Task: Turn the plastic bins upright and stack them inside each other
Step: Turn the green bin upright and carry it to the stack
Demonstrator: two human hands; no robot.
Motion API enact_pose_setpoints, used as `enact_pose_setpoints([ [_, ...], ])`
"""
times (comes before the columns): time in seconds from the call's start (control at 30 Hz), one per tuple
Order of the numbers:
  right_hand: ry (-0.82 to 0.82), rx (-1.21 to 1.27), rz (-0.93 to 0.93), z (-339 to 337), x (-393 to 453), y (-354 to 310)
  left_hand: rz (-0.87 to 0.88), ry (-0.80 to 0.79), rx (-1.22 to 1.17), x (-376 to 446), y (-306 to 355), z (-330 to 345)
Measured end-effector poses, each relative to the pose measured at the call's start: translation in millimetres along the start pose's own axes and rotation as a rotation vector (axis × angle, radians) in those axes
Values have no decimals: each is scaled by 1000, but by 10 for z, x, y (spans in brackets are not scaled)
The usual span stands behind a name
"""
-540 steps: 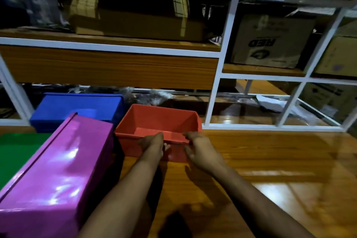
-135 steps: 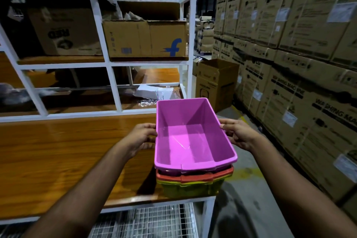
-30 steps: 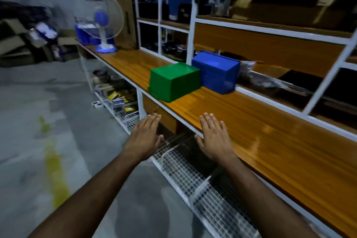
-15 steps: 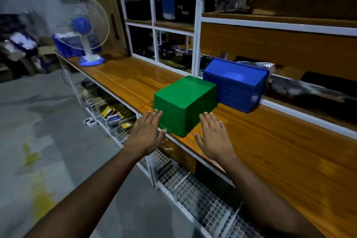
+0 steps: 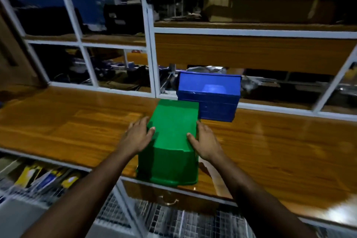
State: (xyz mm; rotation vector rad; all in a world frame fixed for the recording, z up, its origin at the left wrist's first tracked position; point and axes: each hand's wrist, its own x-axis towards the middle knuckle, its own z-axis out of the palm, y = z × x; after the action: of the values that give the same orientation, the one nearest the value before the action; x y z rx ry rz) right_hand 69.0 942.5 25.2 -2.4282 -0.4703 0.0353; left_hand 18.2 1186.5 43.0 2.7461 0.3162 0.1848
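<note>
An upside-down green rectangular plastic bin (image 5: 173,141) stood at the front edge of a glossy orange-brown wooden worktop (image 5: 270,141), its flat base facing up and its rim down on the wood. The left hand (image 5: 138,135) lay against the bin's left wall, fingers straight along that side and the thumb resting over the top edge onto the base. The right hand (image 5: 205,141) mirrored it on the right wall, fingers extended along the side and the thumb lying on the base. Neither hand had its fingers curled round the bin; both pressed flat against it from opposite sides. Just behind the green bin and a little to its right stood a blue rectangular plastic bin (image 5: 209,96), likewise inverted, close to the white metal shelving frame (image 5: 151,48) at the back of the worktop. Whether the two bins touched could not be told. Dark, blurred goods filled the shelf compartments. Below the worktop ran a wire-mesh lower shelf (image 5: 173,220), with yellow and blue packets (image 5: 46,177) at its left end.
</note>
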Motion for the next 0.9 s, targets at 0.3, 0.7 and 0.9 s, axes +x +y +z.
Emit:
enact_pose_setpoints([
  [0.3, -3, 264, 269, -56, -129, 76, -22, -191, -373, 305, 102, 225],
  [0.7, 203, 349, 504, -718, -693, 804, 166, -316, -565, -103, 1071, 630],
  [0.9, 302, 244, 449, -972, -656, 687, 81, -385, -606, -226, 1306, 589],
])
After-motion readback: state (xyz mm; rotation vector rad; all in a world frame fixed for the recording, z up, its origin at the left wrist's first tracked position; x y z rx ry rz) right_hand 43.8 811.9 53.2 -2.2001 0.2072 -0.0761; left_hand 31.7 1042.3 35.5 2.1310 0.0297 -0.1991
